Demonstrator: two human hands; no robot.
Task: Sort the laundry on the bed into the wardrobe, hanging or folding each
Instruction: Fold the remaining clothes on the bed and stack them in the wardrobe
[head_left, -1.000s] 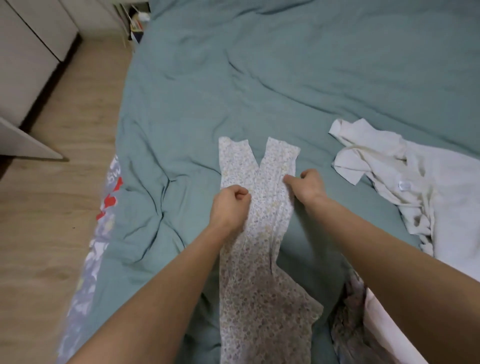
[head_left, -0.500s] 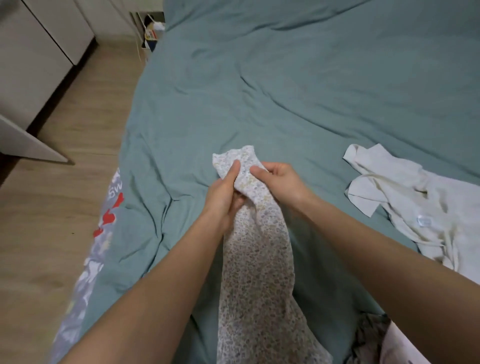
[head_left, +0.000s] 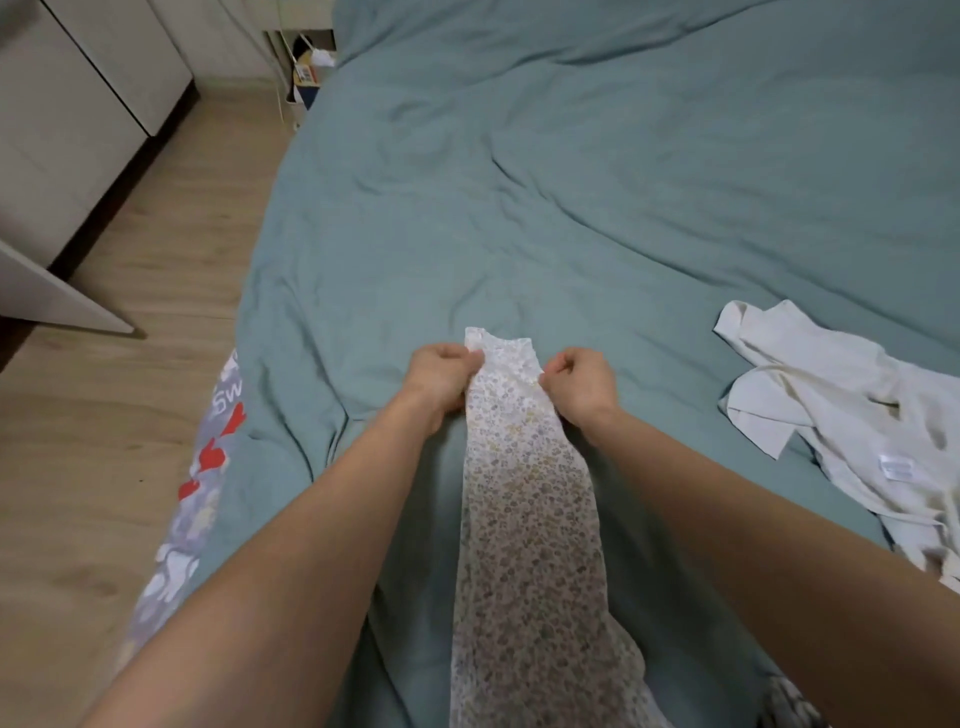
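1. One bed (head_left: 597, 208) fills most of the view, covered in a soft teal sheet, matte and creased into long shallow folds; its far and right edges run out of the picture.
2. The floor (head_left: 104, 441) on the left is pale wood-look planking with a smooth grain.
3. Flat white wardrobe panels (head_left: 67, 130) stand along the upper left, split by dark seams; one angled white panel juts out low at the left edge, and how many doors there are cannot be made out.
4. One cream garment (head_left: 852, 436) lies crumpled on the right of the bed, thick and soft, with a small white label showing; its right part is cut off by the frame.
5. One floral garment (head_left: 524, 519), thin white cloth with a fine brownish print, is folded into a long narrow strip lying on the sheet between the two forearms; its near end leaves the bottom edge.
6. One printed grey cloth (head_left: 202, 467) with red and white shapes hangs down the bed's left side; its lettering is only partly readable.
7. The left hand (head_left: 439, 379) pinches the strip's far left edge with curled fingers.
8. The right hand (head_left: 582, 387) pinches the far right edge likewise, knuckles up, fingertips hidden.
9. Small clutter (head_left: 309, 67) sits by the bed's far corner, too small to identify.
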